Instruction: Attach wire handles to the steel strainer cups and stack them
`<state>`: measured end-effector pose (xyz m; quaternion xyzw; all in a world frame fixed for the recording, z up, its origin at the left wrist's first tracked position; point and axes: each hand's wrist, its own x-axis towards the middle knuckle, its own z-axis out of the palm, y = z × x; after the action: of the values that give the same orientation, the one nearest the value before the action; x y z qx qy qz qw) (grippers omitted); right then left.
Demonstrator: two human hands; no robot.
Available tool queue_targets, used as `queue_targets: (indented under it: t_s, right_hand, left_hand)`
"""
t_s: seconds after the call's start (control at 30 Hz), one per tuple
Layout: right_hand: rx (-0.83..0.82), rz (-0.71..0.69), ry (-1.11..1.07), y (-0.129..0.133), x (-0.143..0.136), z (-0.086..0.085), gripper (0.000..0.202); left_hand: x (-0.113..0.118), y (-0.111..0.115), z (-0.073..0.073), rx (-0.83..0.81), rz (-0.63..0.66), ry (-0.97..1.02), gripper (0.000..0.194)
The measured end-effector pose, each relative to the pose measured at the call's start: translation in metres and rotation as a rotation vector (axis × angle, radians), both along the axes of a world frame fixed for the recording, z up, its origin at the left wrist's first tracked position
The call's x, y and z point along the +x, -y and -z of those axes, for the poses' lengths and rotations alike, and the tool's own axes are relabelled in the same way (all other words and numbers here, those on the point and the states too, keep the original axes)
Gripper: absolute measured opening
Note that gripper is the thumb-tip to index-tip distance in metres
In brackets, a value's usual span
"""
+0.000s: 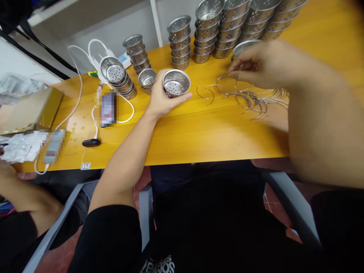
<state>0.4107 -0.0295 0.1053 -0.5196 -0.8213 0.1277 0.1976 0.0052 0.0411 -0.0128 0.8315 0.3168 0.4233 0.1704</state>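
My left hand [159, 99] is closed round a small perforated metal cup [176, 84], its open mouth facing up above the table. Over to the right, my right hand [260, 65] pinches a thin curved wire [217, 82] between thumb and fingers. Beneath that hand lies a loose heap of similar curved wires [250, 100], with a few strays nearer the cup. Another perforated cup [247, 46] stands partly hidden behind my right hand. Close to my left hand's outer side sits a smaller cup stack [147, 79].
Tall stacks of perforated cups [203, 36] line the table's back edge, with more stacks [115, 72] at left. White cables, a blurred phone [108, 108], a black oval device [91, 143] and a cardboard box [34, 110] occupy the left side. Another person's arm [25, 193] rests at far left.
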Motion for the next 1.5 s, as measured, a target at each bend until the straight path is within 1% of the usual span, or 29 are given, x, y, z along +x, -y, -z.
queue_targets:
  t_s: [0.1,0.2,0.27,0.37,0.47,0.63,0.8,0.87,1.0,1.1,1.23,1.33,1.4,1.43,1.5]
  right_hand:
    - [-0.007,0.047,-0.039,0.005,-0.007,-0.003,0.005]
    - [0.008,0.028,-0.176,0.009,-0.017,-0.003,0.009]
    - [0.01,0.009,-0.293,0.011,-0.025,-0.001,0.021]
    - [-0.004,-0.01,-0.403,0.015,-0.039,0.004,0.043]
    - [-0.008,0.009,-0.439,0.021,-0.056,0.006,0.053]
    - [-0.038,0.1,-0.401,0.037,-0.084,0.006,0.059]
    - [-0.072,0.08,-0.366,0.042,-0.096,0.006,0.06]
    - [-0.077,0.076,-0.352,0.041,-0.099,0.008,0.056]
    - [-0.068,0.075,-0.382,0.038,-0.101,0.014,0.045]
    - [-0.038,0.077,-0.401,0.037,-0.102,0.017,0.045]
    - [-0.085,0.109,-0.355,0.042,-0.106,0.01,0.042]
    - [-0.134,0.14,-0.309,0.046,-0.11,0.007,0.056]
    - [-0.146,0.136,-0.307,0.044,-0.112,0.012,0.063]
    - [-0.14,0.121,-0.322,0.041,-0.113,0.017,0.063]
    - [-0.071,0.072,-0.415,0.034,-0.113,0.028,0.055]
  left_hand:
    - [0.005,0.001,0.0,-0.009,0.012,-0.004,0.129]
    - [0.009,-0.004,0.007,0.011,0.029,0.03,0.133]
    - [0.011,-0.008,0.013,0.028,0.042,0.056,0.129]
    - [0.013,-0.011,0.02,0.029,0.057,0.057,0.123]
    - [0.015,-0.009,0.023,0.015,0.068,0.036,0.118]
    - [0.026,0.002,0.022,-0.026,0.092,0.026,0.113]
    - [0.038,0.018,0.017,-0.035,0.1,-0.028,0.107]
    - [0.04,0.019,0.02,-0.027,0.105,-0.035,0.107]
    - [0.039,0.013,0.032,0.003,0.135,-0.036,0.118]
    - [0.041,0.009,0.036,-0.004,0.127,-0.01,0.12]
    - [0.044,0.016,0.029,-0.041,0.121,-0.035,0.117]
    - [0.045,0.024,0.022,-0.062,0.112,-0.041,0.114]
    - [0.045,0.027,0.02,-0.065,0.1,0.0,0.115]
    - [0.046,0.027,0.019,-0.068,0.097,0.017,0.115]
    - [0.046,0.029,0.017,-0.083,0.096,0.029,0.116]
